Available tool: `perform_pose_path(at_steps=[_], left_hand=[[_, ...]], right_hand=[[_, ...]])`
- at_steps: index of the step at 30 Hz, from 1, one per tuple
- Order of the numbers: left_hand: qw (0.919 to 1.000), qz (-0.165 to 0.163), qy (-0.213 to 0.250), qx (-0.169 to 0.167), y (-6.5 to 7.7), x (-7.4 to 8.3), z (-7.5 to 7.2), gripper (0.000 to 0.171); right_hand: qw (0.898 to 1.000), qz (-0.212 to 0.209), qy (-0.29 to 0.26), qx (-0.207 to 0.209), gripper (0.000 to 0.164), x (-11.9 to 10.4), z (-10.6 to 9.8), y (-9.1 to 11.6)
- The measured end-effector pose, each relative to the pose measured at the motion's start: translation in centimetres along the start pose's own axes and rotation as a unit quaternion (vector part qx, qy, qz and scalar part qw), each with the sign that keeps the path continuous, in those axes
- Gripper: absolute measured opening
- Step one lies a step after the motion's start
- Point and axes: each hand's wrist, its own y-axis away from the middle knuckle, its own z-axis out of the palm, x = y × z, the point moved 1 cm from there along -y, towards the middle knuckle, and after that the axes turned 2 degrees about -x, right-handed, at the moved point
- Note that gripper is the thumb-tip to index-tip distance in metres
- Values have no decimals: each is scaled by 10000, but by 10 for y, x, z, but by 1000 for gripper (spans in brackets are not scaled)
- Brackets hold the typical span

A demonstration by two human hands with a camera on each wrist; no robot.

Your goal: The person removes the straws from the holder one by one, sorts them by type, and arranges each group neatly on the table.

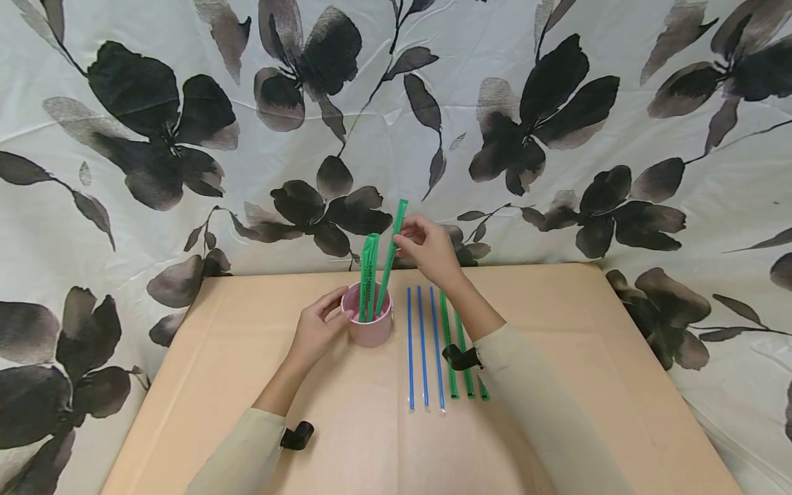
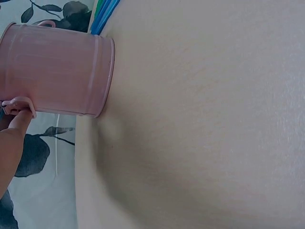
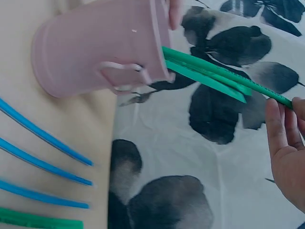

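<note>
A small pink bucket (image 1: 371, 335) with looped side handles stands upright near the table's back edge. At its left side my left hand (image 1: 317, 330) grips it by the ear-like handle (image 2: 20, 101), the thumb near the rim. Several green paper-wrapped straws (image 1: 366, 275) stand in it, leaning together. Above and right of the bucket, my right hand (image 1: 430, 251) pinches the upper part of another green wrapped straw (image 1: 390, 258). The lower end of that straw is inside the bucket, seen also in the right wrist view, where the fingers (image 3: 276, 124) hold its far end.
Three blue straws (image 1: 425, 350) in clear wrappers lie side by side right of the bucket. Beside them lie three green wrapped straws (image 1: 454, 385), partly under my right forearm. A floral cloth (image 1: 383, 130) hangs behind the tan table (image 1: 346, 440).
</note>
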Motion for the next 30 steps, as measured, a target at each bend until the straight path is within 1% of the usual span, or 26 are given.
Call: perform_pose_path(at_steps=[7,11,16,22,30], left_hand=[[10000,-20,-14,26,-2,1,0,53],[10000,-16,-25,44,-3,1,0,53],[10000,-13,-50,23,-4,1,1,53],[10000,-22,-27,35,-5,1,1,53],[10000,9,7,32,-6,1,2,54]], right_hand=[[9994,-198,-268,36,23,-17,-21,-2],[9984,-299,-469,89,23,-23,-36,-2],[9981,-368,-466,149,24,-24,-54,1],[9990,-222,-355,126,28,-17,-74,7],[9996,178,9,240,32,6,-100,20]])
